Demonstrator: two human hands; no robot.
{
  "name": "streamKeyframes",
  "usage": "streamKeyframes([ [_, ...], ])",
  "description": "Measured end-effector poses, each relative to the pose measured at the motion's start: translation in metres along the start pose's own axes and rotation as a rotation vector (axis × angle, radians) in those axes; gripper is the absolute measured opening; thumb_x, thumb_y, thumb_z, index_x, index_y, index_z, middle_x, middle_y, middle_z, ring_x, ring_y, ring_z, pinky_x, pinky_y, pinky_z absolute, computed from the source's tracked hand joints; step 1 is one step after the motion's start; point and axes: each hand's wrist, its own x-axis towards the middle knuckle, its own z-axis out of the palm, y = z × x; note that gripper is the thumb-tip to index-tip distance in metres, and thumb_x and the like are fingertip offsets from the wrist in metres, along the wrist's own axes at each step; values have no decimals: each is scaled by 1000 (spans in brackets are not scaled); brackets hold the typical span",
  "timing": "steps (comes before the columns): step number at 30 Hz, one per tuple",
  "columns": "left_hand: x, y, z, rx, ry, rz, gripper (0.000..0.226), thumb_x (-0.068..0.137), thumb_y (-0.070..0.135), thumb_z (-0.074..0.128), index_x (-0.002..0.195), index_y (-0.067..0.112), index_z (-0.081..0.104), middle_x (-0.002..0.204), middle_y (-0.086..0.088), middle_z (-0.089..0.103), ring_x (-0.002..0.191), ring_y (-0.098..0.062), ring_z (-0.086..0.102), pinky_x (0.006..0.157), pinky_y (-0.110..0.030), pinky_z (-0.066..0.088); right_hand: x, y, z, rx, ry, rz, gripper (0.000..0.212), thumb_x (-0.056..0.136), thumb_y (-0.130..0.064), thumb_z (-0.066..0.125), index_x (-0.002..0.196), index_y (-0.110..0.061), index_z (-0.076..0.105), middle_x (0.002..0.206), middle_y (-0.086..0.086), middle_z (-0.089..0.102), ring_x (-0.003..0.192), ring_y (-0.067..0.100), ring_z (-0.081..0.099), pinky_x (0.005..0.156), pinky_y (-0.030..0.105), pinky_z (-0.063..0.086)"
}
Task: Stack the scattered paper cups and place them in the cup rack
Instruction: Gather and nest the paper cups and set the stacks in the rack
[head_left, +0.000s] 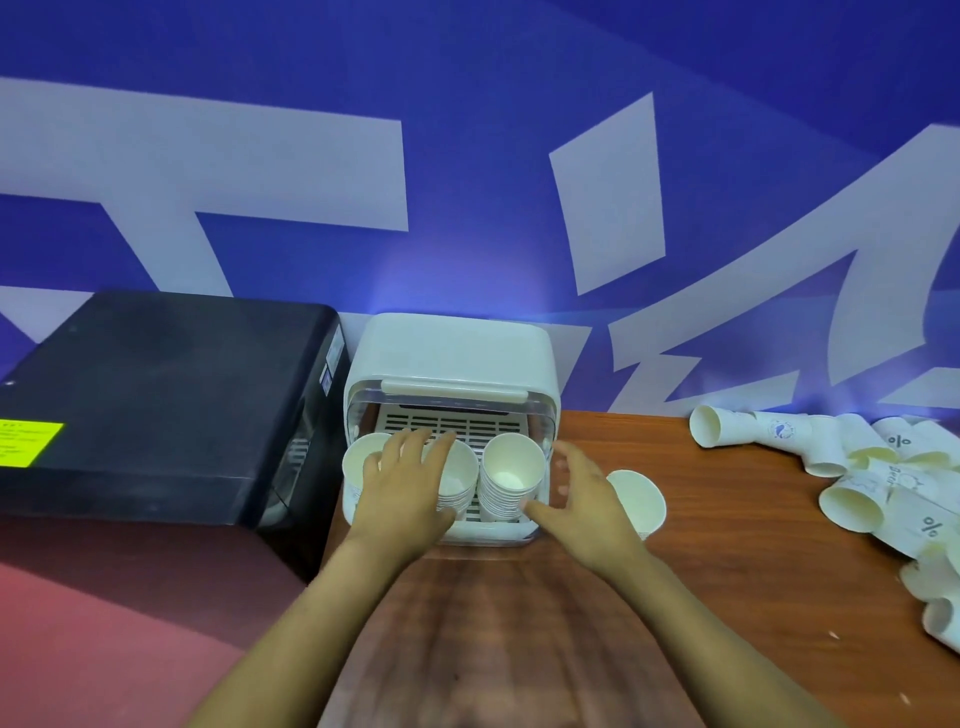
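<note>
The white cup rack (451, 358) stood at the far edge of the wooden table (727, 519), at about 12 o'clock from the person, with its front cover lifted open. Inside it, on the slotted tray, three stacks of paper cups stood upright in a row: the left stack (359, 457), the middle stack (460, 480) and the right stack (511, 475).

The left hand (402, 486) lay over the left and middle stacks, palm down, its fingers straight and a little spread, the fingertips reaching toward the back of the tray. It seemed to touch the rims, but it did not curl around any cup. The right hand (576, 493) was at the right wall of the rack, at about 1 o'clock, with fingers loosely stretched and the thumb pointing toward the right stack; I could not tell if the thumb touched it. Both hands were apart from each other and held nothing.

A single cup (641, 501) stood on the table just beside the right hand, partly hidden by it. At about 2 to 3 o'clock, well apart from the rack, the scattered cups (852, 467) lay on their sides in a loose pile. A black machine (156, 395) with a yellow label stood just beside the rack at 10 o'clock.
</note>
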Motion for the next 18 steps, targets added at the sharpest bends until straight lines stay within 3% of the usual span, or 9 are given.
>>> streamKeyframes([
  [2,17,0,5,155,-115,-13,84,82,34,62,149,28,13,152,-2,22,142,-26,16,112,-47,21,10,-1,11,17,-13,49,84,71,-30,78,142,-20,33,138,0,46,123,18,46,102,31,40],
  [6,37,4,16,280,-198,17,87,82,35,64,149,26,10,146,-5,29,134,-26,33,109,-50,24,24,-1,28,150,-20,131,80,69,-27,81,136,-21,38,124,-3,53,111,15,51,89,25,40],
  [10,52,5,18,304,-145,-5,81,85,38,59,149,24,12,142,-7,33,129,-26,40,109,-48,23,29,2,39,325,23,205,76,73,-23,80,134,-21,35,111,-7,53,101,11,50,85,22,38],
  [15,70,6,22,332,-81,-58,72,89,43,51,147,18,16,139,-10,37,125,-29,41,104,-43,29,40,-4,54,454,105,217,71,76,-18,77,131,-19,32,115,-2,57,101,16,55,85,25,43],
  [18,82,5,23,326,-74,-90,67,93,47,44,147,16,19,144,-12,37,131,-31,37,110,-47,24,51,-12,66,498,192,210,69,77,-13,75,131,-15,32,118,2,57,102,17,55,86,23,41],
])
